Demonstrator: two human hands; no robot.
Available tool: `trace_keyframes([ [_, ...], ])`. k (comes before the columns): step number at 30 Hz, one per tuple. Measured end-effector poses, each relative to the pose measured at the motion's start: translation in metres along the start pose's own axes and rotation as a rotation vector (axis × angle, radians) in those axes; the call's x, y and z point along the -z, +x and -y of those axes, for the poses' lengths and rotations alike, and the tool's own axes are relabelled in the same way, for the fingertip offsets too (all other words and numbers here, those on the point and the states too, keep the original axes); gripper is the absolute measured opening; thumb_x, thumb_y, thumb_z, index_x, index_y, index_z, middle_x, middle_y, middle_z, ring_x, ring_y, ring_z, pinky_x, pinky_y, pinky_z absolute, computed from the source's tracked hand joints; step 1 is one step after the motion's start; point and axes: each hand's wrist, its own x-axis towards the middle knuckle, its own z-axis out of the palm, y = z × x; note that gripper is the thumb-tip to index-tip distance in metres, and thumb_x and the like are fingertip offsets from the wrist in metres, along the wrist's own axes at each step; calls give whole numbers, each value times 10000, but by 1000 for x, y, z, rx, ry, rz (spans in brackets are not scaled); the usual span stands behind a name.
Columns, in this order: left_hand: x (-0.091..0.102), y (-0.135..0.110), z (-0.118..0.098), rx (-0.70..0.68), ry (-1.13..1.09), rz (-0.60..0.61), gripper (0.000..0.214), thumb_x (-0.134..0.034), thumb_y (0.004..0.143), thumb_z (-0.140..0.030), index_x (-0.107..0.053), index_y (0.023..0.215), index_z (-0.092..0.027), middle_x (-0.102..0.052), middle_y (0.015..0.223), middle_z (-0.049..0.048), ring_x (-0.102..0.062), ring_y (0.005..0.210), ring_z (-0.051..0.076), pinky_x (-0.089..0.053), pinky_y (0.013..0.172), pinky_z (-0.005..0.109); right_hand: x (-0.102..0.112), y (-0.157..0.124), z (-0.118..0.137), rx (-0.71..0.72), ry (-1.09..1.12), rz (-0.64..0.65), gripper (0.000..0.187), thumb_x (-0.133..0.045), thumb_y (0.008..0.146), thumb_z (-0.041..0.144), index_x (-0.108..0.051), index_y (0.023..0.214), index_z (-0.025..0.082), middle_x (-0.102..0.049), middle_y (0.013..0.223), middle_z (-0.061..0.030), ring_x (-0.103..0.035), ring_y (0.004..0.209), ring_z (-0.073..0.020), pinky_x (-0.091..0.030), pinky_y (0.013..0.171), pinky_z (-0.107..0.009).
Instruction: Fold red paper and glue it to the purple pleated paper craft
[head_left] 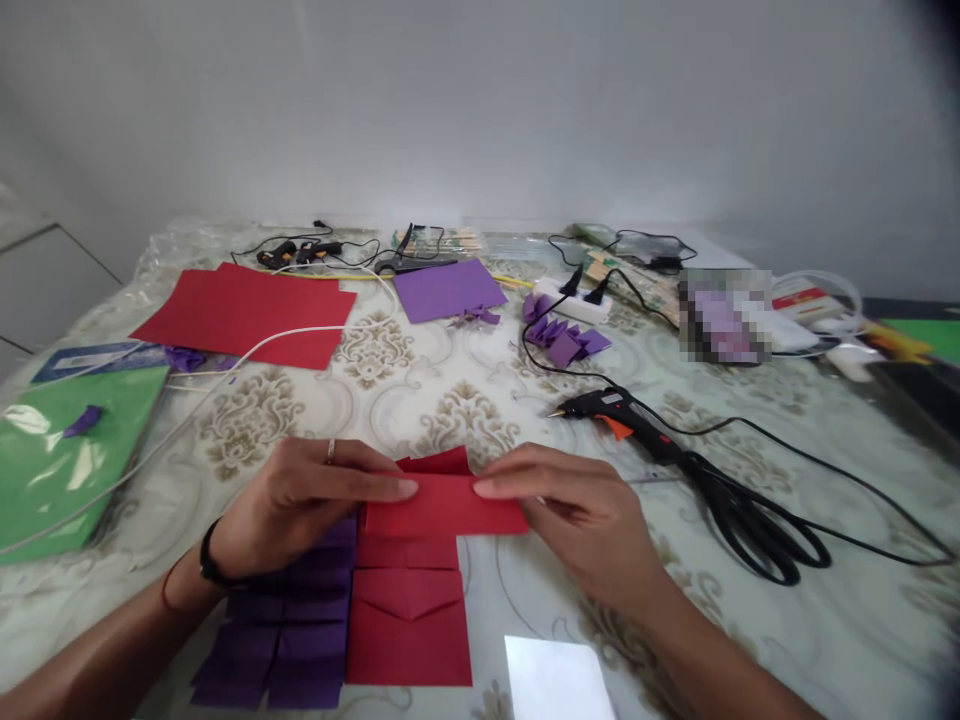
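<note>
The left hand (289, 500) and right hand (592, 510) are pointing toward each other, both pinching the same red paper (446, 508).

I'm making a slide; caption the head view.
Left hand and right hand hold red paper near purple pieces, a glue gun lying to the right.

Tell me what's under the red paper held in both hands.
Past the near edge of the held paper, folded red pieces show, with patterned tablecloth to their right. Whatever lies directly beneath the paper is covered and cannot be seen.
</note>
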Motion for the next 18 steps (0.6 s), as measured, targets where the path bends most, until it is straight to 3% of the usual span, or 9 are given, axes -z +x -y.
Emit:
trace_keyframes([
  [6,-4,-12,-19,-60,62,15,424,-517,988,-131,-722,1337,-259,-754,1287,85,-780,1033,176,-644,834,237,7,-4,12,119,-125,43,431,-563,933,-27,-828,1070,285,-815,1061,-10,-784,886,-112,-614,757,-195],
  [10,-15,-16,-28,-53,236,-50,306,-649,978,-180,-697,1272,-252,-763,1252,75,-785,1062,186,-661,889,232,11,-9,16,25,-159,96,339,-539,993,144,-805,1145,289,-801,1147,-50,-779,994,-187,-644,843,-296],
  [13,-21,-15,-29,-68,302,-78,260,-632,1021,-153,-673,1268,-224,-760,1210,71,-774,1063,145,-638,930,183,9,-13,14,-33,-116,101,232,-650,991,287,-790,1174,305,-800,1132,-69,-777,995,-235,-660,840,-353],
  [18,-23,-11,-31,-20,273,-233,334,-695,991,-124,-605,1301,-212,-769,1125,40,-736,1092,134,-610,1003,194,-1,-14,10,-55,-155,34,351,-778,913,153,-746,1210,339,-812,1007,-14,-782,923,-205,-668,801,-320],
])
